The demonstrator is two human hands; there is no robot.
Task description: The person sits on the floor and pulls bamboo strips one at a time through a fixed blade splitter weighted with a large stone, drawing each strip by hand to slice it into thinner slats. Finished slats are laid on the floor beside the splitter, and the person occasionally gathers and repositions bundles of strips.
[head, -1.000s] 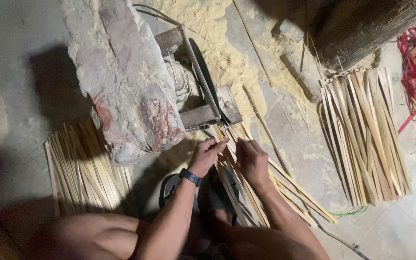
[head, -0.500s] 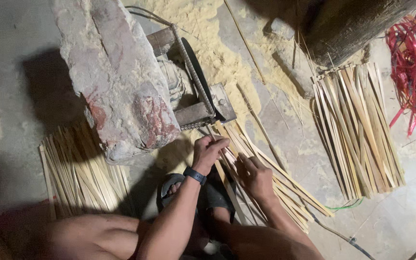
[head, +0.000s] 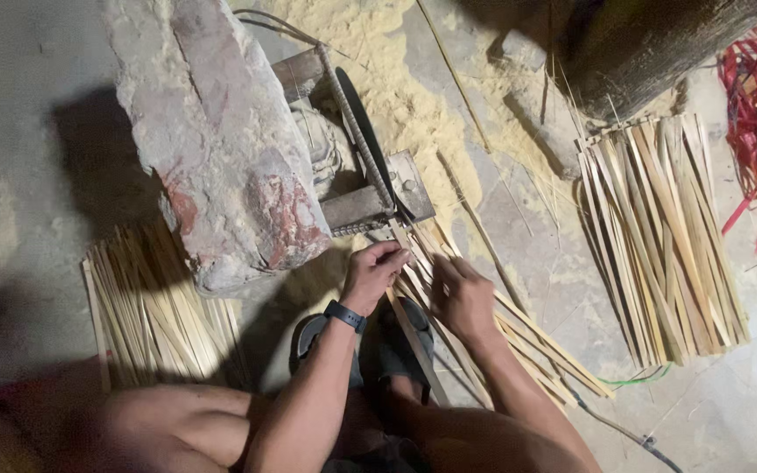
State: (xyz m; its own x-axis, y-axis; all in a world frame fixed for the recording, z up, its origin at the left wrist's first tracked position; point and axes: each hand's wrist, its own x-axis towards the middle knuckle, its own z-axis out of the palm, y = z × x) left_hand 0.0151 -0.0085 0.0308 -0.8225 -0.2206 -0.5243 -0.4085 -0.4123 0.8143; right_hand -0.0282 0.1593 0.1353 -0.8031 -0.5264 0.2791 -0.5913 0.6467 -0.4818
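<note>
Left hand (head: pixel 374 273) has crept up to the cutter's blade guide (head: pixel 377 206) at frame centre, grip pinched on a bamboo strip (head: pixel 413 337). Right hand (head: pixel 462 298), just beside, now presses flat on the strip pile (head: pixel 519 342), fingers open; feeding looks underway.

Strip piles (head: pixel 155 315) (head: pixel 659 245) — left, right of saw (head: pixel 357 144)

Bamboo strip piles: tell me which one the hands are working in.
The middle pile, slanting across the floor under the left hand and right hand. The left pile and right pile lie untouched.
</note>
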